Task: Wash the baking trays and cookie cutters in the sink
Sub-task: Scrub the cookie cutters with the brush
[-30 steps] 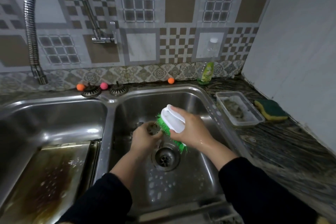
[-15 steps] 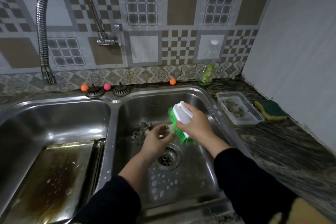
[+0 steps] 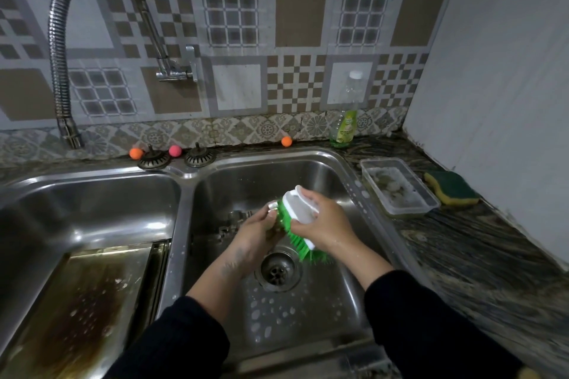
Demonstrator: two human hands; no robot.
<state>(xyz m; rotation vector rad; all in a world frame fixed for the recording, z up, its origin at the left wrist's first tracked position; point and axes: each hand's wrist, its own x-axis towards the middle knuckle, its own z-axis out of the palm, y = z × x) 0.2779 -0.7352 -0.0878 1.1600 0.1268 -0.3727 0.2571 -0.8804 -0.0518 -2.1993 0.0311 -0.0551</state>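
Observation:
Over the right sink basin [image 3: 345,181], my right hand [image 3: 323,224] grips a white scrub brush with green bristles [image 3: 297,224]. Its bristles press against a small metal cookie cutter [image 3: 272,205] that my left hand [image 3: 257,235] holds; only a sliver of the cutter shows above my fingers. More metal cookie cutters [image 3: 234,221] lie on the basin floor behind my left hand. A stained baking tray [image 3: 83,301] lies in the left basin with soap flecks on it.
The drain [image 3: 277,271] sits below my hands. A flexible faucet [image 3: 61,71] hangs over the left basin. On the counter stand a dish soap bottle [image 3: 346,120], a clear plastic tub [image 3: 400,188] and a green-yellow sponge [image 3: 451,188]. Two sink strainers [image 3: 175,158] rest behind the basins.
Both hands have risen slightly toward the back of the right basin, and the brush has shifted along the cutter in a scrubbing stroke. The camera has tilted up a little.

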